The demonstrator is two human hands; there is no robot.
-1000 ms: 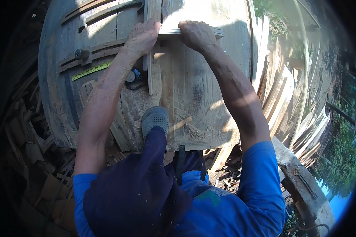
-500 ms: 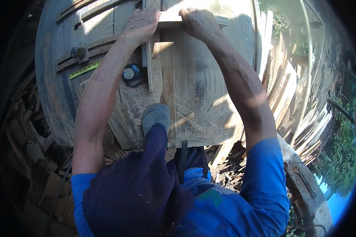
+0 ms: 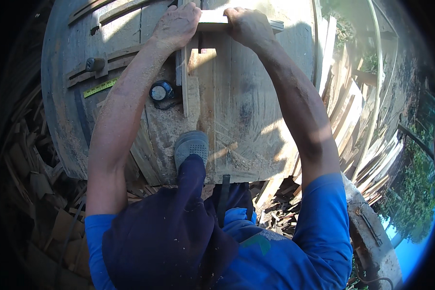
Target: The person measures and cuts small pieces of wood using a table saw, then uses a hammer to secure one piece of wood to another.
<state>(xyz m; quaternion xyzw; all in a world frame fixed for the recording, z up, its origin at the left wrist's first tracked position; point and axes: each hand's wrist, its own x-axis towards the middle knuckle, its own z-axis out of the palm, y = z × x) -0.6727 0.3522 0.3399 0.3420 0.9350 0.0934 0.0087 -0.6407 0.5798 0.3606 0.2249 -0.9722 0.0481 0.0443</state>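
I note both hands engaged on one pale wooden board point(image 3: 212, 17), which lies well beyond the grey perforated clog point(image 3: 191, 145) and mostly to its right. The left hand point(image 3: 178, 24) grasps the board at its left end, almost straight beyond the clog. The right hand point(image 3: 250, 27) is clenched on it farther right, with a short length projecting past the knuckles. Some fingertips are hidden from me, and I cannot tell whether the projecting end is one strip or several layered.

Governing relation: the board's long axis runs left to right, square or nearly so to the slim wooden batten point(image 3: 185, 84), which runs lengthwise away from the clog, slightly to its left. The left hand is the nearer to the batten; the right stands well apart from it. Contact between board and batten is covered by the left hand, so I record it as undetermined.

Also on the planked tabletop point(image 3: 249, 140): a round dark case point(image 3: 161, 91), beyond and left of the clog, and a yellow measuring tape blade point(image 3: 100, 88), farther left.
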